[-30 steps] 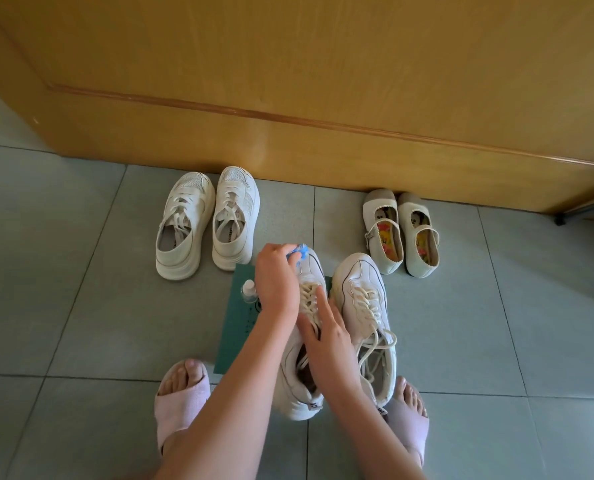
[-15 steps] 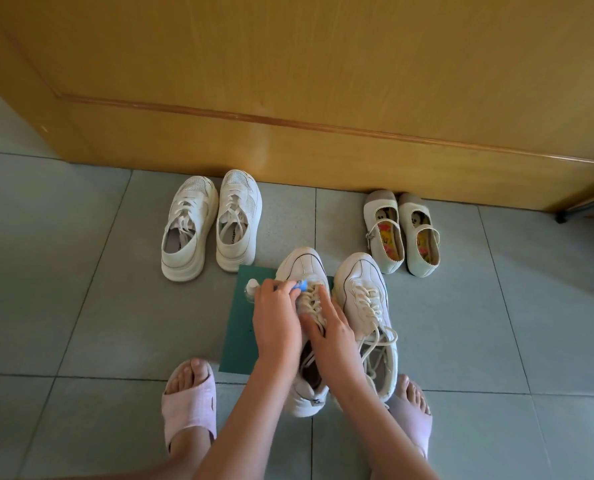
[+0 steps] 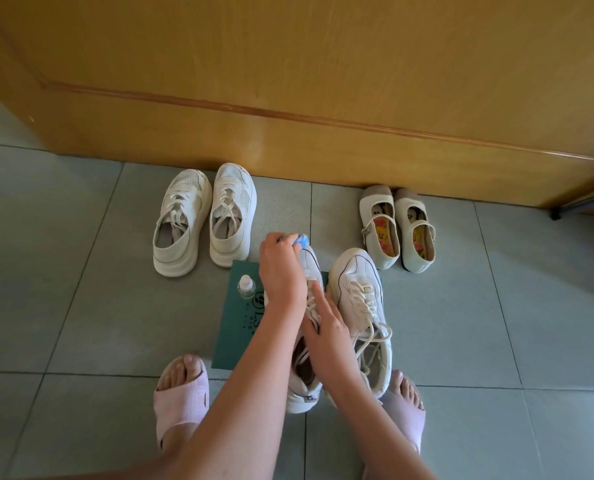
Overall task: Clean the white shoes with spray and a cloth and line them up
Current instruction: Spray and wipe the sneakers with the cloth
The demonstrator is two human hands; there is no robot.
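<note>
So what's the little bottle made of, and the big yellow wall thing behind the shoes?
The little bottle looks like clear plastic with a white cap. You can see the green mat through it, though it could be glass. The big panel looks like varnished wood, since it shows swirly grain and a soft shine.

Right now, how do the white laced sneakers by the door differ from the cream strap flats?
The white laced sneakers have laces and thick soles; the cream strap flats have single straps and thin soles. Sneaker insides are plain; flat insoles are colourfully printed. Both pairs face the wooden door.
</note>
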